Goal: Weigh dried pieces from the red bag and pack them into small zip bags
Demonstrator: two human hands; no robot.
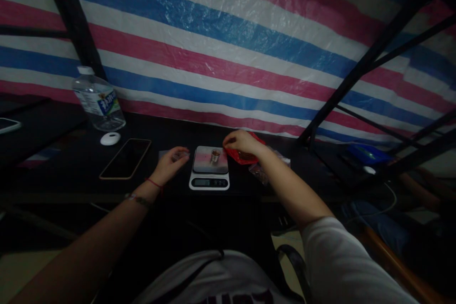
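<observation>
A white digital kitchen scale [209,181] sits on the black table with a small metal cup [215,156] on its plate. Brownish contents show in the cup, too small to name. Left of the scale, my left hand [171,162] is closed, its thumb and fingers around something clear that I cannot make out. A pale, see-through sheet or bag [163,154] shows behind that hand. To the right of the scale, my right hand [242,143] pinches the left edge of a red plastic bag [237,156]. Clear plastic packaging [259,173] lies under my right forearm.
A phone [125,159], a white rounded object [110,138] and a clear bottle [99,102] stand or lie on the left. A blue package [368,153] is at the far right, near a person's arm. Black metal bars and a striped sheet [213,57] close off the back.
</observation>
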